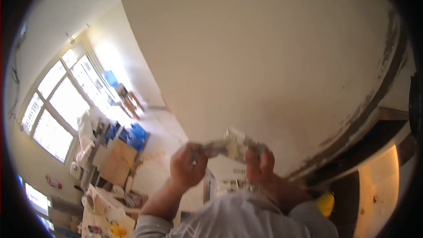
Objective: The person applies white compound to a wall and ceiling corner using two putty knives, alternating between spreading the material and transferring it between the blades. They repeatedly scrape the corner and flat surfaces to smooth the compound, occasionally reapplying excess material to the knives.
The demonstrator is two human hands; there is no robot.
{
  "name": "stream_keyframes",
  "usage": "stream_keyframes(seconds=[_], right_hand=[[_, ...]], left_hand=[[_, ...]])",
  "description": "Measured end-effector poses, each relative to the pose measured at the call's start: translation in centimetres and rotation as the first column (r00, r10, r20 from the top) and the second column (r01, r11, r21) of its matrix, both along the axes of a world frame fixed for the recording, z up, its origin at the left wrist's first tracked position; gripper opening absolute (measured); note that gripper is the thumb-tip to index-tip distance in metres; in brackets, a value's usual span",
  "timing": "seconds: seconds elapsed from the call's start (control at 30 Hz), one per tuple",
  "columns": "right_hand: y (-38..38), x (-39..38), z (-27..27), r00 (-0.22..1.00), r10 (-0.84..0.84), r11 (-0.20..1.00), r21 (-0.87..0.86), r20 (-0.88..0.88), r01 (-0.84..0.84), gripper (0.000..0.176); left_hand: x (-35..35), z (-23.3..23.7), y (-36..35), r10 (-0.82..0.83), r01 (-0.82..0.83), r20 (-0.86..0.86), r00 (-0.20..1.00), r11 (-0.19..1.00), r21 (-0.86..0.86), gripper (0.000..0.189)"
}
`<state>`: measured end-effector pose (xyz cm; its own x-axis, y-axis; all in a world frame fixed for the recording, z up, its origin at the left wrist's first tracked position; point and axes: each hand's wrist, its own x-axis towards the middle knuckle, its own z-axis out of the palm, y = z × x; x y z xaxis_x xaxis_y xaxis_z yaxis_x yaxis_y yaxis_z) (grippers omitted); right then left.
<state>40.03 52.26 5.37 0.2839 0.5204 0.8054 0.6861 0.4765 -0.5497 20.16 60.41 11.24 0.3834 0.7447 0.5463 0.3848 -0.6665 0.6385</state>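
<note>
In front of my chest, close to a large cream wall (246, 53), my two hands face each other. My left hand (187, 166) is closed on the left end of a greyish, putty-smeared scraper (235, 146). My right hand (261, 166) pinches the right end, thumb towards me. Pale yellowish putty clings to the middle, between the hands. Motion blur softens the outline, and I cannot tell whether it is one blade or two laid together.
A dark, rough band (352, 121) curves along the wall on the right, above a wooden cabinet (381, 185). Boards and bags (116, 161) are piled left, below bright windows (61, 101). A wooden stool (129, 104) stands farther back. Cluttered white boards (99, 211) lie lower left.
</note>
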Motion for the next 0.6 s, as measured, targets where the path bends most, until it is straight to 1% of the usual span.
stream_keyframes(seconds=[0.03,0.07,0.1,0.13,0.17,0.2,0.27,0.33,0.37,0.4,0.47,0.5,0.57,0.6], right_hand=[[0.1,0.5,-0.4,0.994,-0.048,0.994,0.103,0.095,0.038,0.014],[0.1,1.0,-0.7,0.999,-0.005,0.994,0.106,-0.049,0.01,0.014],[-0.1,1.6,-1.6,1.0,-0.016,0.993,0.117,-0.017,0.018,0.013],[-0.2,2.3,-2.0,0.991,-0.012,0.986,0.164,0.131,-0.01,0.015],[-0.9,2.7,-2.2,0.994,0.102,0.994,0.024,0.027,-0.102,0.016],[-1.3,2.9,-2.2,0.99,0.119,0.99,-0.069,-0.079,-0.125,0.015],[-1.9,2.5,-2.1,0.949,0.116,0.945,-0.261,-0.293,-0.196,0.016],[-2.1,2.6,-3.1,0.944,0.081,0.917,-0.347,-0.32,-0.196,0.02],[-2.2,3.0,-3.9,0.94,0.061,0.898,-0.392,-0.335,-0.198,0.022],[-2.0,3.3,-4.9,0.959,0.047,0.921,-0.36,-0.278,-0.15,0.025],[-1.8,3.9,-6.8,0.986,0.006,0.956,-0.288,-0.166,-0.054,0.031],[-1.8,4.0,-6.9,0.989,0.012,0.964,-0.26,-0.15,-0.051,0.031],[-2.0,4.2,-6.9,0.993,0.016,0.978,-0.204,-0.117,-0.04,0.031],[-2.1,4.4,-6.7,0.988,0.025,0.971,-0.232,-0.153,-0.06,0.031]], left_hand=[[0.6,0.1,0.4,-0.041,0.032,0.063,0.997,0.989,0.147,0.011],[1.2,0.3,1.0,-0.091,0.054,0.116,0.989,0.955,0.291,0.013],[1.8,2.0,1.2,-0.091,0.016,0.162,0.983,0.91,0.415,0.013],[2.1,3.6,1.9,-0.034,-0.049,0.153,0.988,0.859,0.51,0.013],[2.3,5.6,2.7,-0.047,-0.08,0.189,0.981,0.789,0.61,0.013],[2.4,8.1,3.5,-0.062,-0.111,0.219,0.974,0.711,0.694,0.013],[2.0,14.6,4.3,-0.028,-0.157,0.187,0.982,0.433,0.888,0.015],[2.5,20.7,4.5,0.036,-0.145,0.141,0.989,0.232,0.962,0.017],[3.3,23.0,4.6,0.067,-0.147,0.138,0.988,0.157,0.977,0.017],[4.3,24.9,4.9,0.097,-0.143,0.135,0.986,0.083,0.986,0.017],[6.0,27.5,5.1,0.104,-0.136,0.134,0.986,0.014,0.991,0.017],[6.6,28.4,5.5,0.08,-0.14,0.14,0.987,-0.005,0.99,0.017],[7.7,29.8,5.5,0.116,-0.142,0.148,0.982,-0.054,0.988,0.017],[8.2,30.2,5.5,0.133,-0.142,0.152,0.979,-0.076,0.987,0.016]])
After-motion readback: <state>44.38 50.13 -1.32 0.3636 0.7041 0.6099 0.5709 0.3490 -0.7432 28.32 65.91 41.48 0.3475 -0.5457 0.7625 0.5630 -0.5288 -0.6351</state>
